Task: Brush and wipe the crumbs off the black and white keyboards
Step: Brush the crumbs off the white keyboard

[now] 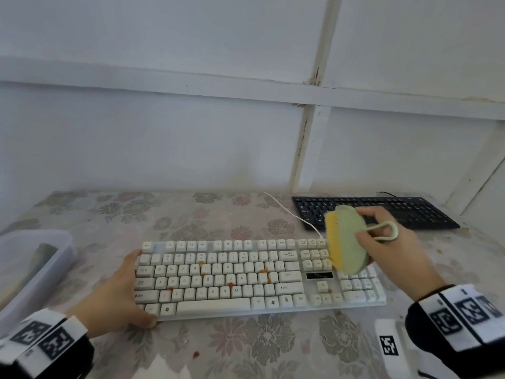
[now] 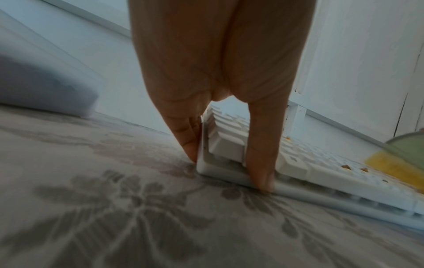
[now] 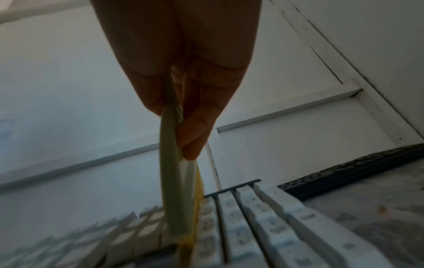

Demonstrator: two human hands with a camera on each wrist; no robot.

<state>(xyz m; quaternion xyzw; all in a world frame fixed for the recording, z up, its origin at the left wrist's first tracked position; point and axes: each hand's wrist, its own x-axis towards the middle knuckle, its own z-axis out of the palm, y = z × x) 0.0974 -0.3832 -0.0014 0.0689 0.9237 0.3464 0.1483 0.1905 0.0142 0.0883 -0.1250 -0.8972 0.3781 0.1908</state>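
On the flower-patterned cloth-covered surface (image 1: 246, 348), a long white plastic keyboard (image 1: 259, 277) is lying flat near the front edge, with small orange-brown crumbs (image 1: 231, 284) sitting between its letter keys. The left hand (image 1: 117, 294) is bracing the keyboard's left end: the fingers (image 2: 188, 141) are lying straight against the end wall while the thumb is pressing the front corner, so the hand is steadying rather than clenching. The right hand (image 1: 393, 250) is gripping an oval pale-green brush with yellow bristles (image 1: 348, 239), fingers curled round its body beside the looped green handle. The brush is tilting on edge, bristles facing left, and is hanging over the block of keys just left of the number pad; whether the bristles are touching the keys cannot be told. A flat black keyboard (image 1: 377, 212) is lying behind, at the far right, near the white panelled wall (image 1: 191, 132). A translucent plastic tub (image 1: 35, 266) is standing at the left edge.
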